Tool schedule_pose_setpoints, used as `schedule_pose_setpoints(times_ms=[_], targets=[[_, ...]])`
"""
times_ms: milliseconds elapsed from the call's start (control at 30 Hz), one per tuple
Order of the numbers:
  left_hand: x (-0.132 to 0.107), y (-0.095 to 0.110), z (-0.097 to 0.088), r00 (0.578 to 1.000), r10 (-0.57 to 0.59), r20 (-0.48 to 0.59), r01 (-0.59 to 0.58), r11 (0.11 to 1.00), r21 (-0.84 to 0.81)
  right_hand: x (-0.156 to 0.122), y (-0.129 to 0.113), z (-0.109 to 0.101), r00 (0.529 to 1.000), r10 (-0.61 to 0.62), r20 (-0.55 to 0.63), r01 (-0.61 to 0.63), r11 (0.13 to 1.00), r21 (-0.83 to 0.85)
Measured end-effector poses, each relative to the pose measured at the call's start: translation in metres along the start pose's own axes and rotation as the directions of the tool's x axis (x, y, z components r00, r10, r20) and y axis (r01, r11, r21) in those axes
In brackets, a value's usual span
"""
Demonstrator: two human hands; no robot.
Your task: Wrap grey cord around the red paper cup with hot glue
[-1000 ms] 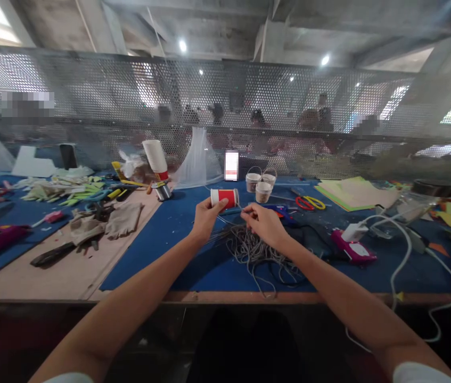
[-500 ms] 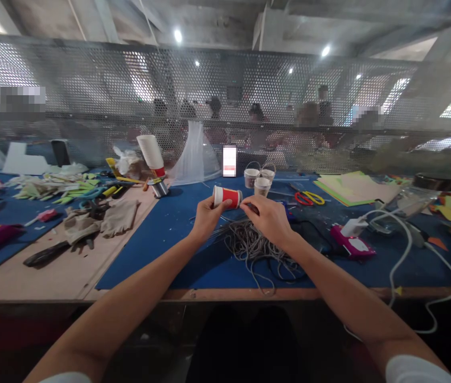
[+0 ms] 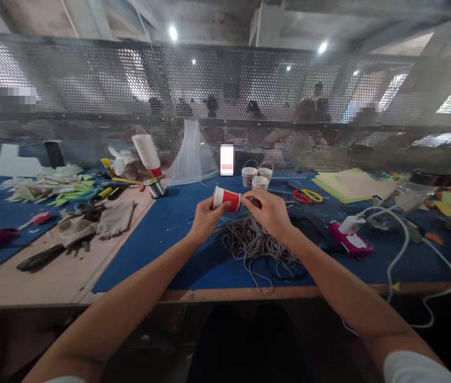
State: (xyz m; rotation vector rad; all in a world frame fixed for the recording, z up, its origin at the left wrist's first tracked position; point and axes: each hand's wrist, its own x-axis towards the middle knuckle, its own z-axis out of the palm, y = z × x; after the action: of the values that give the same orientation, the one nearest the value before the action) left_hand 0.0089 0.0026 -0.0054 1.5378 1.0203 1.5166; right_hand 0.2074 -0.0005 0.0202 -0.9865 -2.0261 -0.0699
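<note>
A red and white paper cup [image 3: 226, 198] lies sideways in my left hand [image 3: 204, 217], whose fingers and thumb close round it. At the cup's right end, my right hand [image 3: 267, 211] has its thumb and forefinger pinched together; whatever they hold is too small to make out. Below both hands spreads a tangled heap of grey cord [image 3: 251, 242] on the blue mat [image 3: 149, 255]. Just beyond my right hand stand small cups with looped handles, the nearest white cup [image 3: 260, 182] among them.
Scissors [image 3: 307, 196] and coloured paper sheets [image 3: 353, 185] lie to the right, near a pink power box [image 3: 351, 239] with white cables. On the left are a stack of paper cups [image 3: 146, 153], gloves [image 3: 115, 219] and a black-handled tool [image 3: 41, 257]. A perforated metal screen [image 3: 101, 80] rises behind.
The view has shifted slightly. My left hand keeps its hold on the cup, and my right hand stays pinched at its end, turned a little.
</note>
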Motion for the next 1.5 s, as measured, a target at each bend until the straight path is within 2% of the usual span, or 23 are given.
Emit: schedule_pose_setpoints(times_ms=[200, 767, 1500], targets=[[-0.002, 0.004, 0.000, 1.000, 0.007, 0.006, -0.007, 0.999, 0.044, 0.002, 0.004, 0.001, 1.000, 0.018, -0.015, -0.018, 0.999, 0.031], [-0.003, 0.004, -0.001, 0.999, -0.008, 0.040, 0.008, 1.000, 0.005, 0.005, 0.010, 0.002, 0.998, 0.052, -0.022, -0.049, 0.991, 0.121], [-0.003, 0.005, -0.001, 0.997, -0.042, 0.057, 0.044, 0.998, -0.039, 0.005, 0.015, 0.004, 0.996, 0.084, -0.020, -0.081, 0.988, 0.128]])
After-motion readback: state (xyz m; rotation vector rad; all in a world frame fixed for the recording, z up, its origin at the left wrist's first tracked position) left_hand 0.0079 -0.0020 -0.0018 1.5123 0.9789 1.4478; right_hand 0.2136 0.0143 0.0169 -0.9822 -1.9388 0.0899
